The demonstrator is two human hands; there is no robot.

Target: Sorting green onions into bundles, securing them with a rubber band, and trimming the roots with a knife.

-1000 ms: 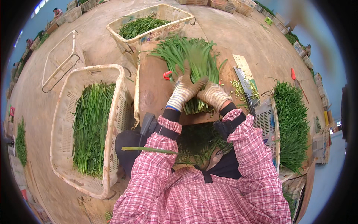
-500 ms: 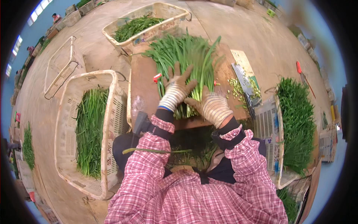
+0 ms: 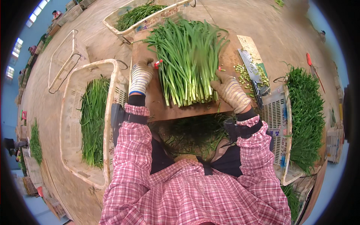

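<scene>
A bundle of long green stalks (image 3: 189,65) lies on the brown surface (image 3: 152,101), pale cut ends toward the person, leaves fanned toward the far edge. It sits between the two gloved hands. The left hand (image 3: 141,78) is left of the stalks and apart from them, its fingers bent beside a small red and white piece (image 3: 158,63); whether they pinch it cannot be told. The right hand (image 3: 231,90) is at the bundle's right side, thumb and fingers spread apart, the tips at the stalks near the cut ends; contact is unclear there.

To the right of that hand, a broad-bladed knife (image 3: 249,65) lies among chopped stalk pieces (image 3: 242,75). Beyond the surface, to the left, stands a pale crate (image 3: 73,120) holding more greens (image 3: 94,123); to the right, dense greens (image 3: 307,116) fill a slatted crate (image 3: 275,116). A third crate (image 3: 170,17) with leaves (image 3: 138,17) stands past the far left corner. On the floor (image 3: 228,15) at far right lies a red-handled tool (image 3: 309,60).
</scene>
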